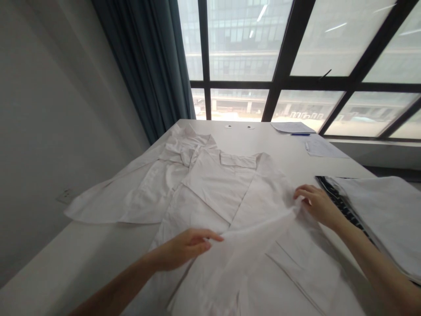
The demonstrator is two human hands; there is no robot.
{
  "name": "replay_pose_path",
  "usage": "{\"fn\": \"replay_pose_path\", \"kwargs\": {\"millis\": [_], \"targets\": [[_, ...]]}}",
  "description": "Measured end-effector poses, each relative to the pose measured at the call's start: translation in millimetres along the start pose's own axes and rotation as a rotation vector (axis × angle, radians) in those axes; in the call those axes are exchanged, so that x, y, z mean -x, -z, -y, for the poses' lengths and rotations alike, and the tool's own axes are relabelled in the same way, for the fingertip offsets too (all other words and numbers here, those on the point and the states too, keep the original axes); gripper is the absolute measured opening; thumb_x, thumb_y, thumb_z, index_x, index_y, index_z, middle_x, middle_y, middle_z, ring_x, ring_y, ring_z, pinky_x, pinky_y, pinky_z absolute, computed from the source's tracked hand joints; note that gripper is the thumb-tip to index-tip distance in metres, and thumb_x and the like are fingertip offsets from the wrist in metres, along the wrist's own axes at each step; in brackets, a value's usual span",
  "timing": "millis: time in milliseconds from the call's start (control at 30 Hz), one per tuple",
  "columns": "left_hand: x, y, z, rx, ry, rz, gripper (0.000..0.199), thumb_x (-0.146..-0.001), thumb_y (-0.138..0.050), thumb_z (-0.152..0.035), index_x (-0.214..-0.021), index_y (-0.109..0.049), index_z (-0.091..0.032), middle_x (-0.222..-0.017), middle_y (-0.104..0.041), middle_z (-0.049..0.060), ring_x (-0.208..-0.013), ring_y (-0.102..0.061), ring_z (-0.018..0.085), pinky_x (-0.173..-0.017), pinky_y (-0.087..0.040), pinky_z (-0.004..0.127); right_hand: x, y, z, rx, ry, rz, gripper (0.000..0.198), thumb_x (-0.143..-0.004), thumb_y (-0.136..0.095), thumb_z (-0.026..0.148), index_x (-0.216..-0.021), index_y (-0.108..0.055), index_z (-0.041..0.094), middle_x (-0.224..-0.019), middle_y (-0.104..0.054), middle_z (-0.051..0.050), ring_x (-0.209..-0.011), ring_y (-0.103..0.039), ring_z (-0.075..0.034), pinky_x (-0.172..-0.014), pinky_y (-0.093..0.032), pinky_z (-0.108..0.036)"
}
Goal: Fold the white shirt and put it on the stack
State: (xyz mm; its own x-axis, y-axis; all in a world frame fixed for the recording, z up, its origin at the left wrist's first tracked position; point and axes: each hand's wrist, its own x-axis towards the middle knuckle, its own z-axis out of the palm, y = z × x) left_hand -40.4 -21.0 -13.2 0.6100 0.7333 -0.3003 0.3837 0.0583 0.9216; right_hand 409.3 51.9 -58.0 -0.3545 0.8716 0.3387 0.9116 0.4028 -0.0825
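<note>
A white coat (210, 206), perhaps a lab coat, lies spread along the table, its collar end away from me. My right hand (314, 204) pinches the coat's right edge and lifts it a little. From there a raised fold runs across toward my left hand (187, 248). That hand rests on the coat with its index finger stretched out at the end of the fold and its thumb apart. Its other fingers are partly hidden. Beyond, on the left, lies another crumpled white garment (144, 188), touching or overlapping the coat.
Folded white cloth (384, 210) lies on a black item with white marks (345, 204) at the right. Papers (291, 127) and a blue pen (300, 134) are at the table's (256, 138) far end. A wall (66, 109), dark curtain (154, 66) and windows (243, 39) border it.
</note>
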Motion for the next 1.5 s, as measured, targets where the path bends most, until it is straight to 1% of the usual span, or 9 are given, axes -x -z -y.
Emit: {"fn": "replay_pose_path", "kwargs": {"millis": [100,200,367,533,767,1033,1233,1333,1500], "targets": [[-20,-15,-2,-0.128,-0.052,0.015,0.034,-0.091,-0.051,-0.035,-0.118,-0.066,-0.023,-0.1,-0.07,0.003,-0.094,-0.062,0.019,-0.088,-0.046,0.031,-34,1,0,-0.072,-0.022,-0.013,0.026,-0.08,-0.042,0.012,-0.085,-0.065,0.022,-0.096,-0.066,-0.007,-0.089,-0.061,-0.022,-0.084,-0.046,-0.037],[-26,-32,-3,-0.212,-0.177,-0.029,0.038,-0.087,-0.054,-0.022,-0.123,-0.063,-0.026,-0.129,-0.06,0.004,-0.126,-0.049,0.022,-0.108,-0.034,0.035,-75,-9,7,-0.092,-0.003,0.042,0.031,-0.084,-0.038,0.011,-0.089,-0.068,0.021,-0.102,-0.068,-0.008,-0.095,-0.061,-0.021,-0.088,-0.046,-0.036],[-15,-43,-6,-0.37,-0.306,-0.023,0.054,-0.088,-0.044,-0.011,-0.138,-0.048,-0.032,-0.143,-0.048,0.002,-0.13,-0.046,0.021,-0.11,-0.035,0.035,-128,-40,25,-0.038,0.081,0.146,0.045,-0.083,-0.038,0.006,-0.118,-0.062,0.022,-0.125,-0.061,-0.008,-0.117,-0.052,-0.022,-0.096,-0.04,-0.04],[-11,-24,8,-0.371,-0.264,-0.125,0.06,-0.087,-0.044,-0.011,-0.144,-0.039,-0.03,-0.147,-0.043,0.001,-0.137,-0.036,0.021,-0.115,-0.028,0.043,-155,-57,24,0.036,0.075,0.175,0.047,-0.087,-0.037,0.007,-0.128,-0.055,0.021,-0.132,-0.055,-0.012,-0.124,-0.044,-0.027,-0.098,-0.032,-0.045],[-20,3,32,-0.289,-0.132,-0.197,0.057,-0.084,-0.05,-0.015,-0.14,-0.045,-0.024,-0.147,-0.042,0.005,-0.138,-0.033,0.02,-0.117,-0.019,0.046,-172,-64,7,0.085,0.055,0.215,0.03,-0.09,-0.041,0.016,-0.11,-0.063,0.019,-0.122,-0.06,-0.013,-0.113,-0.049,-0.027,-0.093,-0.034,-0.043],[-9,-3,27,-0.341,-0.179,-0.154,0.054,-0.086,-0.053,-0.02,-0.14,-0.044,-0.027,-0.148,-0.041,0.005,-0.138,-0.035,0.021,-0.115,-0.025,0.044,-183,-61,-8,0.149,-0.059,0.116,0.021,-0.087,-0.047,0.018,-0.088,-0.068,0.021,-0.106,-0.064,-0.012,-0.111,-0.047,-0.029,-0.097,-0.028,-0.05],[-16,9,32,-0.442,-0.186,-0.27,0.053,-0.087,-0.042,-0.014,-0.14,-0.042,-0.025,-0.145,-0.044,0.004,-0.135,-0.037,0.018,-0.116,-0.025,0.043,-186,-62,-9,0.146,-0.322,-0.044,0.032,-0.093,-0.038,0.023,-0.111,-0.063,0.013,-0.118,-0.056,-0.018,-0.115,-0.047,-0.031,-0.094,-0.033,-0.046],[-17,13,40,-0.521,-0.159,-0.332,0.052,-0.086,-0.041,-0.013,-0.137,-0.044,-0.024,-0.14,-0.049,0.006,-0.131,-0.042,0.018,-0.113,-0.031,0.042,-184,-65,-1,0.101,-0.302,-0.032,0.034,-0.091,-0.042,0.021,-0.119,-0.06,0.014,-0.122,-0.056,-0.017,-0.115,-0.049,-0.031,-0.094,-0.036,-0.044],[-5,10,43,-0.628,-0.048,-0.428,0.045,-0.091,-0.043,-0.024,-0.136,-0.044,-0.023,-0.133,-0.055,0.009,-0.123,-0.052,0.023,-0.105,-0.042,0.041,-172,-78,14,-0.004,-0.191,0.088,0.028,-0.091,-0.044,0.023,-0.109,-0.065,0.017,-0.118,-0.062,-0.012,-0.108,-0.057,-0.022,-0.091,-0.042,-0.033]]}}
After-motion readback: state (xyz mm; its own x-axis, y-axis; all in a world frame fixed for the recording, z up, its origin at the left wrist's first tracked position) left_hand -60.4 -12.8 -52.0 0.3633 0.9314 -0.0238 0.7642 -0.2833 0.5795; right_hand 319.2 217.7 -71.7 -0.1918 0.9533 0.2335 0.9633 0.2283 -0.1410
